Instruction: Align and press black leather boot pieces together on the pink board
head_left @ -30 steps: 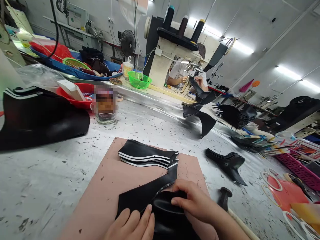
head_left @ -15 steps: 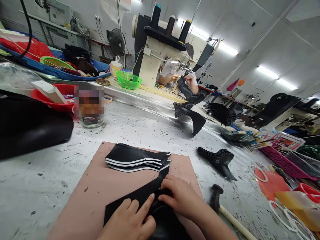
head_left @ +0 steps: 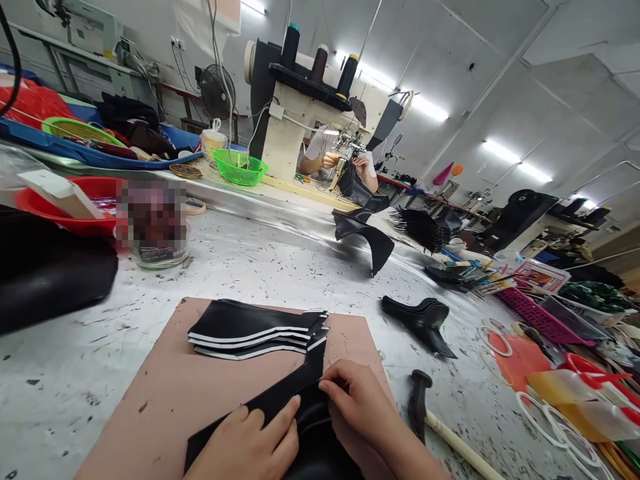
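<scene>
A dark, leather-like shoe piece [head_left: 280, 393] lies at an angle on a pink board [head_left: 150, 373], with a second glossy black piece [head_left: 325, 447] over its lower part. My left hand [head_left: 253, 440] rests on these pieces, index finger stretched out and pressing near the overlap. At the right end of the overlap, the thumb and forefinger of my right hand [head_left: 357, 400] pinch the edge of the glossy piece. Just above, a stack of black pieces with white edges [head_left: 255, 327] sits on the board. Parts of both pieces are hidden under my hands.
A hammer [head_left: 420, 400] lies right of the board. Beyond are stacked black pieces [head_left: 420, 320] and a glass jar [head_left: 160, 250]. A red basin [head_left: 50, 207] stands left. Across the table, a person works at a sewing machine [head_left: 285, 127]. White rings [head_left: 555, 420] lie far right.
The view has shifted, so the scene sits further left. My right fingers have closed to a pinch at the edge, and my left index finger has drawn slightly away from them.
</scene>
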`<state>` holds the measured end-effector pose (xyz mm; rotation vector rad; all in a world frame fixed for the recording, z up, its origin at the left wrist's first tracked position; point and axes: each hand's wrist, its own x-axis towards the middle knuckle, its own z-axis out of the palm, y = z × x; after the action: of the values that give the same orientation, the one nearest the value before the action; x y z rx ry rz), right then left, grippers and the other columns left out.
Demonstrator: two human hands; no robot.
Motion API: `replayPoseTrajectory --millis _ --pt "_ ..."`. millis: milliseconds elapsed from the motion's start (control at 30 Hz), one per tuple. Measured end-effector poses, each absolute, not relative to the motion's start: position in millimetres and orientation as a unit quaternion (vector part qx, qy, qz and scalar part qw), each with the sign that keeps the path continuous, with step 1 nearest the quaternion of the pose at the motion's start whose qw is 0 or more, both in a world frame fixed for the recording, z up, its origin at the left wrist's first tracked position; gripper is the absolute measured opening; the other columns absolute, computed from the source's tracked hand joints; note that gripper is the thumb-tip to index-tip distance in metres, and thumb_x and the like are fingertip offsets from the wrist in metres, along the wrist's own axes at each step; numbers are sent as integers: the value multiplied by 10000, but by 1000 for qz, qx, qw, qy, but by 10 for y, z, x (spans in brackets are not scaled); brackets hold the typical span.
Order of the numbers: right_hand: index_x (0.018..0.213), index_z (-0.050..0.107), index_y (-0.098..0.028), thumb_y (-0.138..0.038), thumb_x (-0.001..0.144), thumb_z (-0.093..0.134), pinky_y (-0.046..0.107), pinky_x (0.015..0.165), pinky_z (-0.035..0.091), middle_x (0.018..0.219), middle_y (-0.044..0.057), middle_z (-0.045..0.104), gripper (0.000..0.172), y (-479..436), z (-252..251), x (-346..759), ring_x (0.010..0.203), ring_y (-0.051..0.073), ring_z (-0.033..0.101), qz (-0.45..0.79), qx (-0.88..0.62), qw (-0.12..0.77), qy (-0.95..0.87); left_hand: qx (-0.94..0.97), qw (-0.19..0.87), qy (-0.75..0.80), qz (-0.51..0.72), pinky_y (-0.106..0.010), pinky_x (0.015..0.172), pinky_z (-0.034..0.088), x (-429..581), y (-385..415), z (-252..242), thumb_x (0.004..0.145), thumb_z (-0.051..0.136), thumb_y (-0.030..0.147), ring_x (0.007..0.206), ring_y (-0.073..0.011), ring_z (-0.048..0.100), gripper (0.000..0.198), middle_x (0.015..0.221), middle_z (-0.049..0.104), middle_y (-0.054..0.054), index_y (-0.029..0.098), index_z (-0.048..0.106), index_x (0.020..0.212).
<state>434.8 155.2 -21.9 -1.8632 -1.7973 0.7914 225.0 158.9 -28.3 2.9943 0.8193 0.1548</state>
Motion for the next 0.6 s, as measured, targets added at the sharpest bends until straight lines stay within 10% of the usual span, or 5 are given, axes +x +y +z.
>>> replayPoseTrajectory --millis 200,400,600 --pt "651 586 -198 -145 761 634 230 570 374 669 -15 645 131 1677 -182 4326 651 145 576 290 -703 152 -631 936 150 274 -160 -470 701 516 2383 1678 134 779 611 484 875 -348 653 526 1427 353 -114 190 570 1214" --pt "604 439 -217 -184 514 823 223 489 268 554 -69 511 396 1989 -130 4546 575 137 472 289 -736 122 -600 952 129 270 -66 -434 677 501 2299 1648 -75 768 385 733 790 -314 665 678 1411 390 -111 196 650 1084" --pt "630 488 -201 -303 801 594 232 536 329 626 -24 551 225 1475 -80 4350 604 137 492 308 -722 157 -600 956 135 255 60 -367 715 502 2176 1675 -151 792 353 723 803 -260 673 675 1324 512 -83 219 622 1150"
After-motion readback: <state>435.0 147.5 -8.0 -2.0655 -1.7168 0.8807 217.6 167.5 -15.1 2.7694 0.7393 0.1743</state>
